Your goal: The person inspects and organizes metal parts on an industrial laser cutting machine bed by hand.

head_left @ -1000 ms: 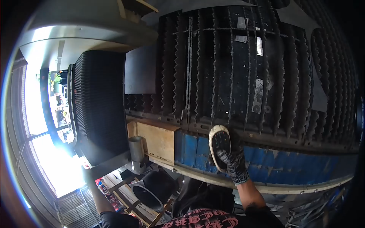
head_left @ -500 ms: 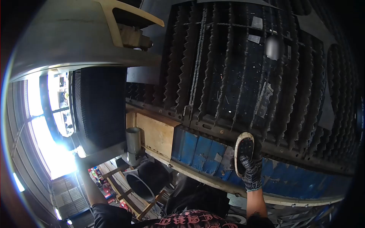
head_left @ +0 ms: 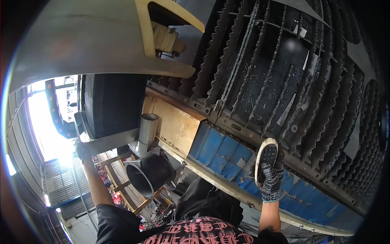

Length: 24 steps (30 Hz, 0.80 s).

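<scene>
My right hand (head_left: 271,182), in a dark knitted glove, is closed round an oval handheld remote control (head_left: 269,153) with a pale rim and small coloured buttons on its dark face. It is held in front of the blue side panel (head_left: 221,150) of a cutting bed with jagged metal slats (head_left: 260,73). At the far left, my gloved left hand (head_left: 83,152) is at the end of a grey metal edge (head_left: 109,142) below a black bellows cover (head_left: 115,105). Glare and small size hide its fingers.
A big grey machine housing (head_left: 89,40) overhangs the upper left. A metal tube (head_left: 148,126) stands beside a tan panel (head_left: 174,124). Below are a black bucket (head_left: 152,175) and a wooden frame (head_left: 122,183). Metal scraps (head_left: 286,110) lie among the slats.
The view has turned, so the bed now slants down to the right and the housing appears farther right. My left hand shows more clearly. My right hand still holds the remote control.
</scene>
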{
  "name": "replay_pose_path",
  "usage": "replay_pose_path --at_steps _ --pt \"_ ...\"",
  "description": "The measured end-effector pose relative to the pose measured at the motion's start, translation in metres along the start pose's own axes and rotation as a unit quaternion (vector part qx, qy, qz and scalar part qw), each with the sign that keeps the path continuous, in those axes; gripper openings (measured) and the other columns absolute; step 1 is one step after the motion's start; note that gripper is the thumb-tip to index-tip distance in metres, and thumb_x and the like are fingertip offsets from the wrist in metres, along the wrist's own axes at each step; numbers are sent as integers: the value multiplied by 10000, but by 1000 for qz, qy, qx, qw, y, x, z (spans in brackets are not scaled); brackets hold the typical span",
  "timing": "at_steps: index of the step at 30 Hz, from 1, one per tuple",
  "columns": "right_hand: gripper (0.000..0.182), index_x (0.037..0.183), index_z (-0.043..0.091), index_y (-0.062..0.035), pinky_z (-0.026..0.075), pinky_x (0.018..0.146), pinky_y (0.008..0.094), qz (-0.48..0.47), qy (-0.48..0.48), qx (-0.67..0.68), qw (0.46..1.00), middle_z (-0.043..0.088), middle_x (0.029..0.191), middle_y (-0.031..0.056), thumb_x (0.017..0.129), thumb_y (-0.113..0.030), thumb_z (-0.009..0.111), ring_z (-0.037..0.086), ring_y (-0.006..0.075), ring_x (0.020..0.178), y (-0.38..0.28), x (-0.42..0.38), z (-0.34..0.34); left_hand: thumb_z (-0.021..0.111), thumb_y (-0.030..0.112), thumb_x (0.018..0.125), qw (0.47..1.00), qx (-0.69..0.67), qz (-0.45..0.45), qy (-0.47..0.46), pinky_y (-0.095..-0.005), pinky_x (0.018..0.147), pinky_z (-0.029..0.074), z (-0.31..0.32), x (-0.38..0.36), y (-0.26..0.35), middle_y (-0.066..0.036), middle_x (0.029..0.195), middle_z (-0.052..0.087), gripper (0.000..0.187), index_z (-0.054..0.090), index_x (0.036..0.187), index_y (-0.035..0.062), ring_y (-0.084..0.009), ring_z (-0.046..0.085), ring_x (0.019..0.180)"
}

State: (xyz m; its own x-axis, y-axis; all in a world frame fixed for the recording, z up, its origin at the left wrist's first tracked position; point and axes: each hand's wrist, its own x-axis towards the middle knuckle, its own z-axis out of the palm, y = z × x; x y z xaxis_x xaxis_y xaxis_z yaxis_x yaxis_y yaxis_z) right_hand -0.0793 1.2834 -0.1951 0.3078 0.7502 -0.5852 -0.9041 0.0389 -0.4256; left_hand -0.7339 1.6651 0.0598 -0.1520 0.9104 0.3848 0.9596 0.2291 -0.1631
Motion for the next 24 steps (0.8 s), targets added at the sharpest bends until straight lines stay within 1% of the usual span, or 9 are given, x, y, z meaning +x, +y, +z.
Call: replay_pose_path --at_steps 3,10,12,14,15,17,19,21,24 --pt "577 1346 458 -145 591 554 357 -24 43 -15 999 654 989 137 824 -52 685 678 252 692 8 0 9 361 294 1013 1000 2 -18 -25 -318 950 422 -18 -16 42 -136 1181 648 433 595 1260 28 -235 588 1069" --pt "621 1379 429 -148 591 543 355 -22 24 -35 999 648 1003 147 823 -25 677 678 259 689 6 2 14 434 380 984 996 82 20 -7 -312 952 412 -15 -14 32 -154 1191 641 478 615 1218 5 -247 587 1074" --pt "624 1383 424 -151 590 541 359 -21 21 -24 999 647 1006 149 826 -47 686 679 265 692 4 0 17 428 374 987 998 -23 -49 -11 -314 958 405 -9 -8 20 -153 1193 639 473 616 1210 2 -253 586 1076" --pt "625 1385 422 -154 590 540 362 -16 23 -17 999 647 1010 151 828 -66 693 680 269 694 3 0 14 425 373 987 999 -23 -48 1 -314 955 406 -5 -7 16 -150 1184 642 472 619 1205 3 -252 586 1072" --pt "661 1405 419 -173 609 591 381 -4 12 -20 1000 621 1121 118 816 -80 704 674 258 819 3 0 9 422 373 987 999 -24 -46 13 -315 952 407 -5 -7 19 -148 1176 646 471 621 1201 4 -250 586 1069" --pt "697 1426 417 -192 629 642 399 7 2 -24 1000 595 1233 85 803 -94 715 668 247 944 4 -1 5 422 374 986 998 -21 -61 -6 -315 951 406 -18 -16 41 -146 1175 647 472 622 1204 6 -242 584 1068" --pt "647 1384 422 -119 607 580 375 -18 39 3 999 645 1030 156 816 -141 731 695 292 762 3 0 15 422 376 986 997 -17 -75 -25 -315 950 405 -23 -24 60 -143 1174 648 473 622 1206 9 -235 581 1068" --pt "639 1375 430 -101 612 596 379 -27 37 11 999 648 1035 167 814 -144 732 697 298 783 2 0 23 416 377 985 982 -112 -149 4 -317 949 404 -24 -26 66 -143 1171 648 470 620 1214 21 -235 579 1062" --pt "604 1347 459 -67 622 657 393 3 1 2 1000 649 1053 206 811 -142 726 698 318 841 -5 -3 22 403 380 989 988 -85 -129 5 -320 936 413 -4 -3 17 -135 1178 646 475 614 1223 24 -235 577 1059"
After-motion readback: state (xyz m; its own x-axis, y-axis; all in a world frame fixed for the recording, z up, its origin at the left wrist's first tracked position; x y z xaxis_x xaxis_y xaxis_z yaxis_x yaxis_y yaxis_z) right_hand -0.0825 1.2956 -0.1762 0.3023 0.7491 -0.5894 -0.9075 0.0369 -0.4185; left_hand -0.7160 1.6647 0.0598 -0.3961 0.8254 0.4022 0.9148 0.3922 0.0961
